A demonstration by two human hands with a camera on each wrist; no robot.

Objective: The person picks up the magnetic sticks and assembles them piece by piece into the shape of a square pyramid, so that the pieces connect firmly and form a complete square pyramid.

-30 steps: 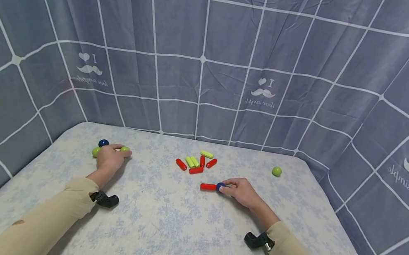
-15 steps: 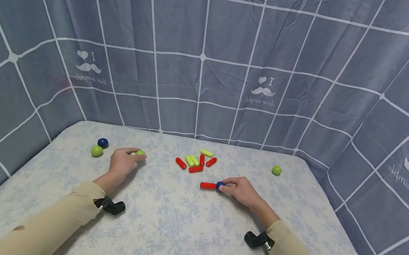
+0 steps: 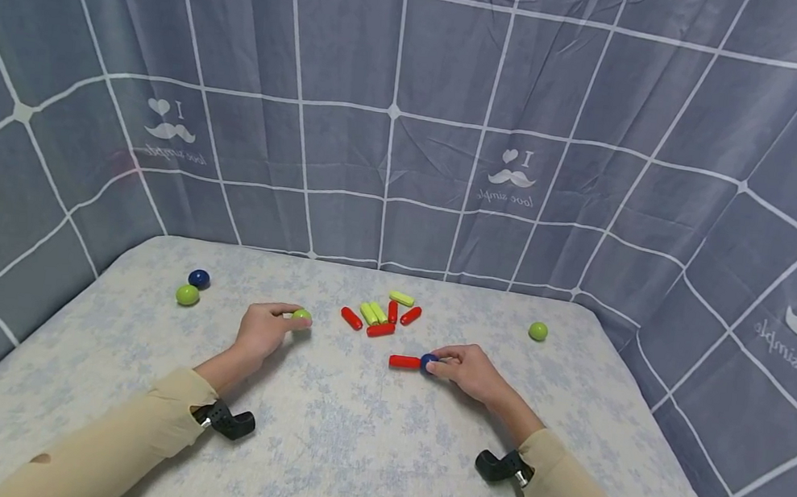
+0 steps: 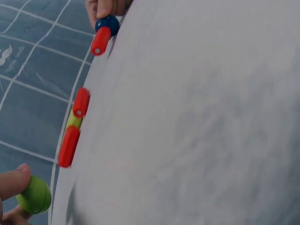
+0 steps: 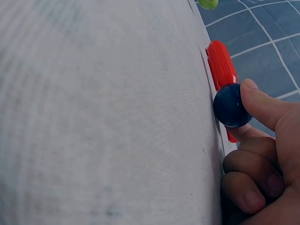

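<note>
Between thumb and fingers, my left hand (image 3: 262, 331) pinches a glossy green ball (image 4: 36, 197), left of the middle of the table. My right hand (image 3: 470, 372) holds a dark blue ball (image 5: 229, 107) low at the tabletop, right of centre. A red ridged rod (image 3: 404, 362) joins the left side of that blue ball, lying level and pointing toward my left hand. Behind the two hands lies a loose cluster of short rods: several red rods (image 3: 380, 330) and a few yellow-green rods (image 3: 402, 299).
At the far left of the table, another blue ball (image 3: 199, 279) sits behind a green ball (image 3: 187, 295). One more green ball (image 3: 538, 331) is at the right rear. A pale patterned cloth covers the table (image 3: 319, 451); a grey-blue checked curtain (image 3: 351, 73) encloses its back and sides.
My left hand has moved right and slightly nearer, carrying the green ball away from the two balls at far left. My right hand has stayed put on the blue ball.
</note>
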